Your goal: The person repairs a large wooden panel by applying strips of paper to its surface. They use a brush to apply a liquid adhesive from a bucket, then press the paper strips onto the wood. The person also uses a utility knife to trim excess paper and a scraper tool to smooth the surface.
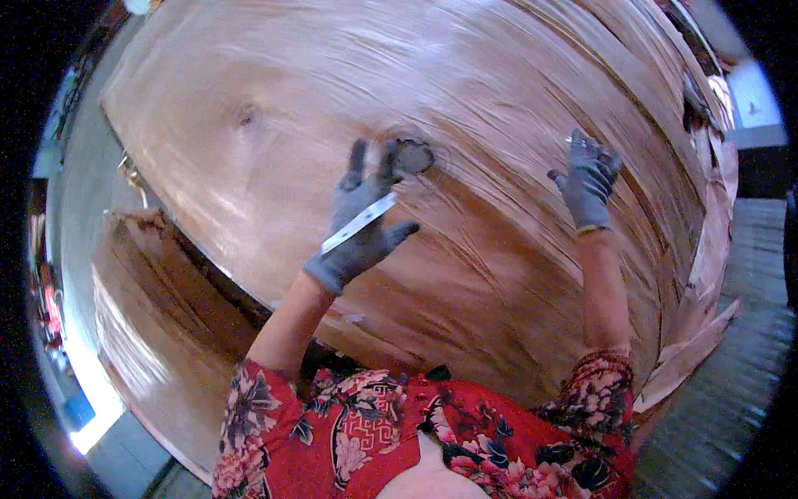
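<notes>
A large sheet of thin brown wood veneer [316, 166] fills the middle, rippled along its grain toward the right. My left hand [357, 216], in a grey glove, is over the sheet with its fingers spread. Across the back of that glove lies a narrow white strip [359, 223]. Just beyond its fingertips the veneer has a dark, round knot hole [416, 155]. My right hand [588, 185], also gloved in grey, is farther right over the rippled part. Its fingers are bent together, with a small, pale, shiny bit at the tips that I cannot make out.
A second stack of brown veneer [158, 291] lies at the lower left, with a dark gap between it and the large sheet. Ragged veneer edges [698, 333] stick out along the right side, above a grey slatted floor [744, 308]. A small white scrap [355, 318] lies near my left forearm.
</notes>
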### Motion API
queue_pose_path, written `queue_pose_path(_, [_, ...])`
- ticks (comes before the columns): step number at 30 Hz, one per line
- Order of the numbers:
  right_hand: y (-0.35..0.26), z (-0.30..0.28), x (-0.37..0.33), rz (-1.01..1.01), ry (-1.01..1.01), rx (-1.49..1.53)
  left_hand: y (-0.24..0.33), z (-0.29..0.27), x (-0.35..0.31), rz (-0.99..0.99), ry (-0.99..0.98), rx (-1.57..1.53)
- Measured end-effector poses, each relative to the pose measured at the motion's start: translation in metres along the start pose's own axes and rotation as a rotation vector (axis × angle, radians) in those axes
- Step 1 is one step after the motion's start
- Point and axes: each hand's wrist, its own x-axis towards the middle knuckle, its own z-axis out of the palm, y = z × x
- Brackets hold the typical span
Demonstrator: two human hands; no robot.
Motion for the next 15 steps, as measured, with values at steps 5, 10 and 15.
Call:
queue_pose_path(5, [-0.051, -0.047, -0.025, -0.358, 0.321, 0.797, 0.011, 0.007, 0.029, 0.194, -0.239, 0.203])
queue_pose_path(10, [-0.127, -0.086, -0.053, -0.625, 0.118, 1.118, 0.008, 0.027, 0.019, -0.22, -0.613, -0.456])
queue_pose_path(15, [-0.138, -0.075, -0.064, -0.64, -0.04, 1.311, 0.023, 0.018, 0.007, -0.08, -0.659, -0.452])
